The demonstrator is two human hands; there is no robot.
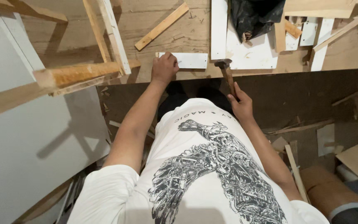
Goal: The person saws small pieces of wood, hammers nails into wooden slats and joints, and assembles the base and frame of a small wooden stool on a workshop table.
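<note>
here, left hand point(164, 66) pinches a nail upright on the small white board point(189, 60) at the worktop's point(179, 33) near edge; right hand point(241, 105) grips the hammer point(226, 70), head resting nearby. nail apparently not yet driven.

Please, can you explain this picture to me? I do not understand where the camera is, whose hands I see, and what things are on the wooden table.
The camera sits on a person's head and looks straight down, so you see their own white shirt and arms. The left hand presses on a small white board at the edge of the wooden workbench. The right hand grips the wooden handle of a hammer, whose head rests by the bench edge. Also on the bench are a loose wood strip, a black plastic bag and white panels.
</note>
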